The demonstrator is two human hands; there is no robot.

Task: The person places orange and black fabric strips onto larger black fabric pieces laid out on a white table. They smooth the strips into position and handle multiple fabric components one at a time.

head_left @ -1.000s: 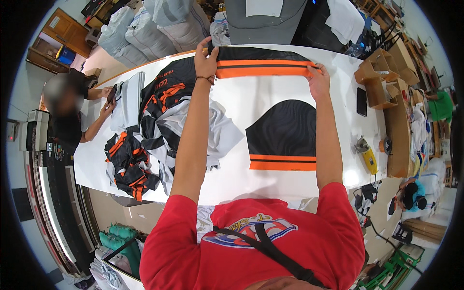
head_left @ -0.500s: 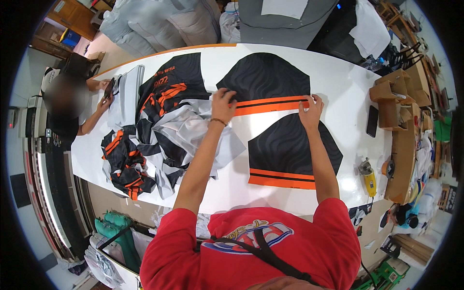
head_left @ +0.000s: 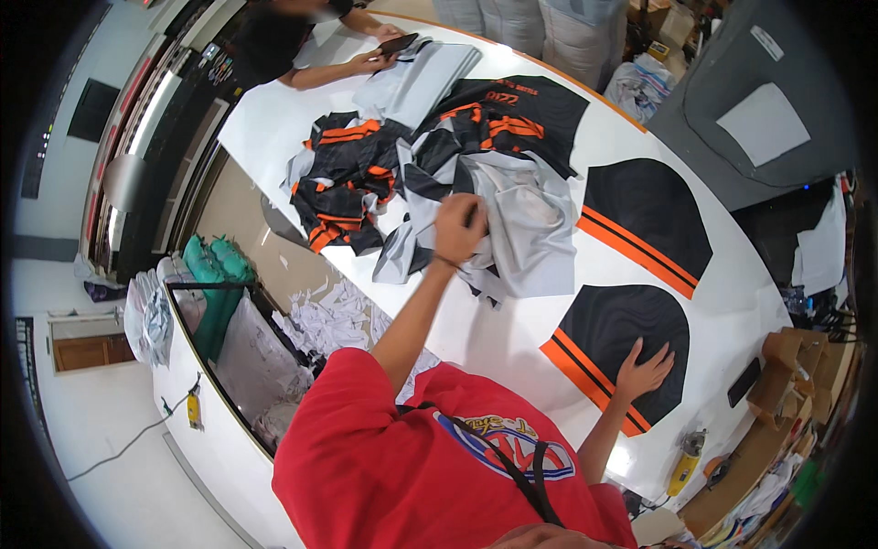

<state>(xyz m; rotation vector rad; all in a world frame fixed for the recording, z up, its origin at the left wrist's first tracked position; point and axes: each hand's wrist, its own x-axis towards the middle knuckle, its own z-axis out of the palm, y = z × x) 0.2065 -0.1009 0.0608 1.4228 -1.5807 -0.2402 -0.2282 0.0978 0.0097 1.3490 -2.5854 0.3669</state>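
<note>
Right hand (head_left: 644,371), fingers apart, rests on the nearer black panel (head_left: 611,317); past its left edge, across white tabletop (head_left: 494,337), left hand (head_left: 459,231) meets grey cloth (head_left: 529,242), grip indeterminable.

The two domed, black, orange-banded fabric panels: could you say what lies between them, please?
Between the farther panel and nearer panel, the head view shows bare white tabletop.

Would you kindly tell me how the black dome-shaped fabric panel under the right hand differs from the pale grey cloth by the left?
The black dome-shaped panel lies flat; the pale grey cloth is crumpled. The panel has an orange, black-striped band; the cloth looks plain. Both lie on the white table.
</note>
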